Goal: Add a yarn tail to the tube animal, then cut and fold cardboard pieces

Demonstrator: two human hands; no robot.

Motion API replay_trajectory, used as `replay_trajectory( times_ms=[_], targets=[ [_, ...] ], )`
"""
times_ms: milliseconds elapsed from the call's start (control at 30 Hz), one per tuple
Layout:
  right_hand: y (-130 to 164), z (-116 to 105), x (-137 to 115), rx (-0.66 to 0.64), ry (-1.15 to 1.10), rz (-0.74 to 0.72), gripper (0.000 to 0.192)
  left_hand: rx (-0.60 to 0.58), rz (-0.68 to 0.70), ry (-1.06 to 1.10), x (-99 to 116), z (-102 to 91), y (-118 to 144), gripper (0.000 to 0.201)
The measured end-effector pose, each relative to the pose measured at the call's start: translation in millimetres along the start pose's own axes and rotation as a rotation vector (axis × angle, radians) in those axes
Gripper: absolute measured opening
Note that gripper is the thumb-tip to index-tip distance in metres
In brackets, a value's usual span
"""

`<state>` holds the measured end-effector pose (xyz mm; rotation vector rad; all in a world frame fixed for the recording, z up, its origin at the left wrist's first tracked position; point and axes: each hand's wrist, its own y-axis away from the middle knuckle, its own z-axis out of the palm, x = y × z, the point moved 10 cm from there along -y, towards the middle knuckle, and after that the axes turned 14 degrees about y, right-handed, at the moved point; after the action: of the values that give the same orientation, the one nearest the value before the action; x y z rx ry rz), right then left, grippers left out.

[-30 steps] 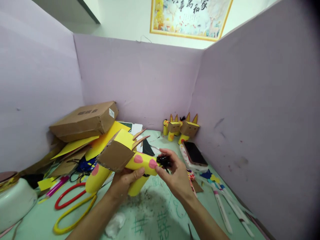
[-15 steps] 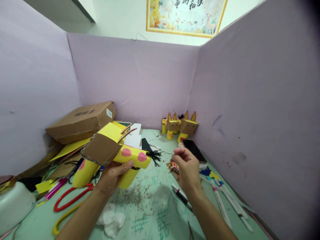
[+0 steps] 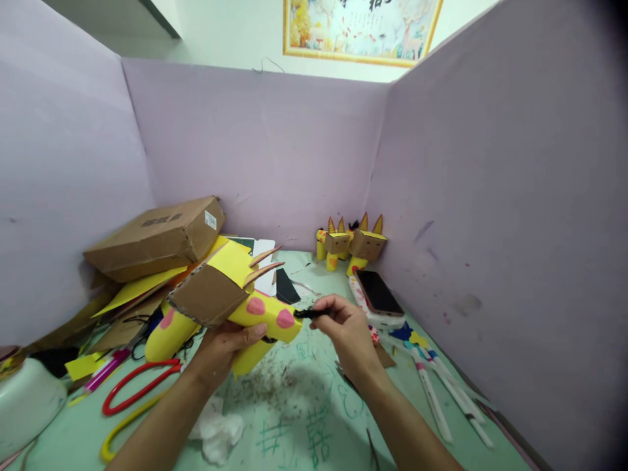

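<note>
My left hand (image 3: 223,350) grips from below a yellow paper-tube animal (image 3: 260,315) with pink spots, a brown cardboard box head (image 3: 210,294) and two pointed horns. The figure is held above the green table (image 3: 294,418). At the tube's right end is a black string tail (image 3: 307,314), which the fingertips of my right hand (image 3: 346,330) pinch.
Two smaller finished animal figures (image 3: 350,245) stand at the back corner. A phone (image 3: 377,292) lies near the right wall, with markers (image 3: 434,392) in front. At left are a cardboard box (image 3: 154,235), yellow sheets, scissors (image 3: 132,392) and a white bowl (image 3: 24,399). A tissue (image 3: 218,435) lies near me.
My right hand let go of the black tail, moved off to the right, then came back and pinches it again. The figure shifted slightly left in my left hand.
</note>
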<state>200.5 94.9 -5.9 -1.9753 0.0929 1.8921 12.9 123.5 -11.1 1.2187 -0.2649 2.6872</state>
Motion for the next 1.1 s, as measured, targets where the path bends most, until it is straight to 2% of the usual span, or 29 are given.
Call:
replay_trajectory(
  times_ms=[167, 233, 300, 367, 433, 533, 600, 700, 833, 933, 1000, 1100],
  targets=[
    [-11.1, -39.7, 9.0, 0.213, -0.11, -0.001, 0.01, 0.031, -0.006, 0.019, 3.6, -7.8, -3.0, 0.06],
    [-11.1, -44.6, 5.7, 0.234, -0.131, -0.02, 0.014, 0.023, -0.001, 0.022, 5.4, -7.5, -3.4, 0.062],
    [-9.2, -30.9, -2.2, 0.121, -0.119, -0.055, 0.023, -0.004, -0.01, 0.014, 4.9, -4.4, -3.1, 0.06],
    [-3.1, -5.8, -9.8, -0.057, -0.066, -0.086, 0.032, -0.038, -0.026, -0.001, 2.7, 0.2, -2.3, 0.053],
    [3.9, 10.6, -14.1, -0.135, -0.007, -0.11, 0.028, -0.052, -0.039, -0.022, -0.1, 2.7, -1.2, 0.044],
    [7.3, 10.7, -15.4, -0.06, 0.012, -0.122, 0.012, -0.047, -0.049, -0.042, -3.4, 3.4, 0.4, 0.034],
    [6.9, 4.9, -15.6, 0.001, -0.007, -0.124, 0.009, -0.037, -0.05, -0.04, -4.3, 3.3, 1.8, 0.034],
    [5.5, -6.1, -15.6, 0.082, -0.023, -0.121, 0.014, -0.034, -0.055, -0.04, -4.4, 4.7, 4.0, 0.037],
    [1.7, -14.1, -8.4, 0.12, 0.036, -0.077, 0.024, -0.044, -0.074, -0.033, -4.3, 6.6, 4.8, 0.04],
    [-0.4, -25.3, -5.1, 0.172, -0.049, -0.084, 0.031, -0.028, -0.064, -0.003, -1.6, 3.8, 2.9, 0.043],
    [-0.9, -24.3, -9.3, 0.123, -0.088, -0.126, 0.027, -0.018, -0.056, -0.003, 0.2, 2.1, 1.6, 0.043],
    [3.2, -0.8, -19.6, -0.098, 0.02, -0.2, 0.027, -0.037, -0.055, -0.029, 1.3, 3.8, 0.6, 0.042]
  ],
)
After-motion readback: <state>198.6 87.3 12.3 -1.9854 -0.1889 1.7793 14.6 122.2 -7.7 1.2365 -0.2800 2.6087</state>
